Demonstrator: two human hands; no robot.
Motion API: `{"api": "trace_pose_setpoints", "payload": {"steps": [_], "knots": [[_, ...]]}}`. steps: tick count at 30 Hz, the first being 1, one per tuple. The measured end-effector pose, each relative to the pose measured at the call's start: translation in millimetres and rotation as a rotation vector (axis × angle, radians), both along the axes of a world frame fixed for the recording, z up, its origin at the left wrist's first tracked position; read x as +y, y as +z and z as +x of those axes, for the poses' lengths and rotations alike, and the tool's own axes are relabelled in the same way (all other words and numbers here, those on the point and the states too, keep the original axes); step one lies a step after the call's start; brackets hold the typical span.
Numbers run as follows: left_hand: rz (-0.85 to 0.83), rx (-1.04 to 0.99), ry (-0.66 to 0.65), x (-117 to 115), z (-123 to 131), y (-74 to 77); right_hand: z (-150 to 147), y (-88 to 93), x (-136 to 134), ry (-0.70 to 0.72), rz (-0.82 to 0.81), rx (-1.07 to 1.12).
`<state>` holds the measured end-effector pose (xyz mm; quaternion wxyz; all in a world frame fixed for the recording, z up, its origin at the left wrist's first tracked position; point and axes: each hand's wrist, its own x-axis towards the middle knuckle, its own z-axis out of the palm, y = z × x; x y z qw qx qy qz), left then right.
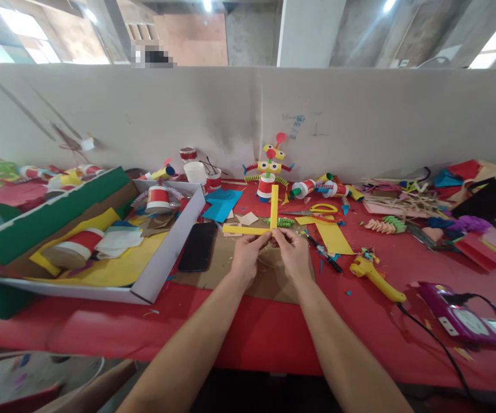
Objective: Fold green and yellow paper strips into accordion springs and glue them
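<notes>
Two yellow paper strips point(274, 203) meet at a right angle in my fingers, one pointing up and the other out to the left. My left hand point(248, 252) pinches them near the corner. Beside it, my right hand point(291, 252) grips the same corner between thumb and fingers. Both hands are above a brown cardboard sheet point(205, 277). Just behind them lies a green pleated paper spring point(286, 222). Farther back stands a paper-cup figure point(267, 183) with round eyes and folded-paper arms.
Left of my hands are a black phone point(197, 246) and a shallow box point(144, 281) with cup pieces and paper. Scissors point(317, 210), a yellow glue gun point(377, 279) with a cable and a purple device point(457, 315) lie to the right. A white partition point(144, 115) stands behind.
</notes>
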<state>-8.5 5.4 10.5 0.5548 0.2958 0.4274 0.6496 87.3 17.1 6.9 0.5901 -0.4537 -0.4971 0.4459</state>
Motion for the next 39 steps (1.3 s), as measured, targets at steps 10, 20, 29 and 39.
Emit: {"api": "trace_pose_setpoints", "payload": {"steps": [10,20,29,39], "knots": [[0.002,-0.041,0.033,1,-1,-0.8,-3,-5.4,3,0.048,-0.059,0.113],[-0.105,-0.279,-0.137,8,-11,-3.1,-5,-3.9,7,0.091,-0.156,0.34],[-0.114,-0.3,-0.157,8,-9,-5.8,-7,-4.6,5,0.11,-0.125,0.311],[-0.12,-0.224,-0.228,3,-14,5.1,-6,-17.5,4,0.087,-0.061,0.266]]}}
